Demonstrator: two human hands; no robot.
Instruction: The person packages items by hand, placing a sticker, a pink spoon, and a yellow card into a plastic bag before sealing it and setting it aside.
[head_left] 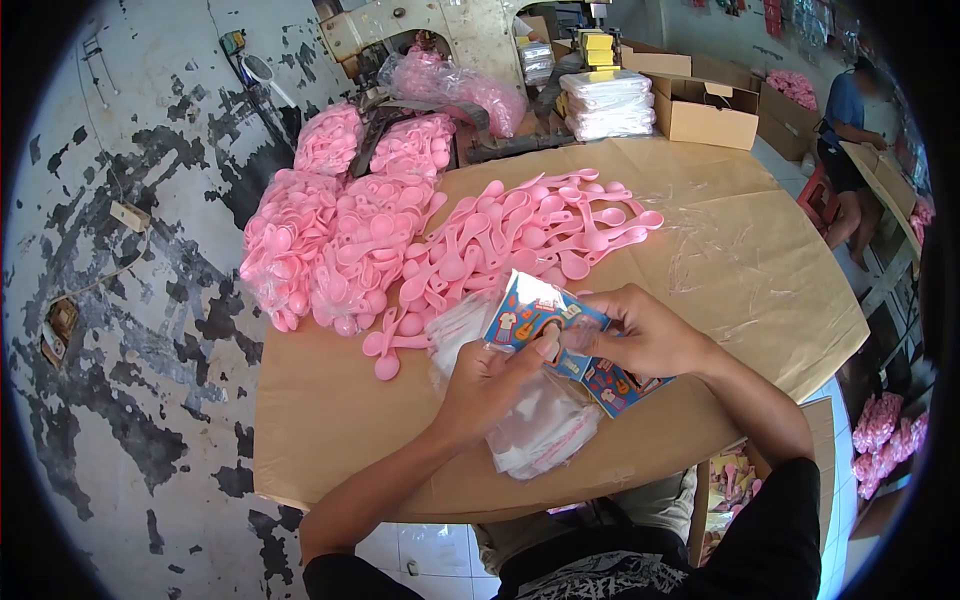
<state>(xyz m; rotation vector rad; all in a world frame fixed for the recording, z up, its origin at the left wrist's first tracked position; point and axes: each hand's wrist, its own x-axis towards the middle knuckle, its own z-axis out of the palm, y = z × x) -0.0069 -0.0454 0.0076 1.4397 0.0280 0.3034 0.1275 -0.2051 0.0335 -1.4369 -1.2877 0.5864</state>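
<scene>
My left hand (pixel 487 383) and my right hand (pixel 640 333) both grip a small clear bag with a blue printed card (pixel 528 315) inside it, held over the table. Under my hands lies a stack of empty clear plastic bags (pixel 540 430). More blue printed cards (pixel 620 388) lie beneath my right hand. A spread of loose pink plastic spoons (pixel 520 240) covers the brown paper tabletop (pixel 760 270) just beyond my hands.
Bags full of pink spoons (pixel 310 240) are heaped at the table's left and far side. Behind them stand a sewing machine (pixel 440 30), stacked white packets (pixel 608 103) and cardboard boxes (pixel 705 110). Another person (pixel 850 140) sits at far right. A box of pink items (pixel 730 485) is by my right knee.
</scene>
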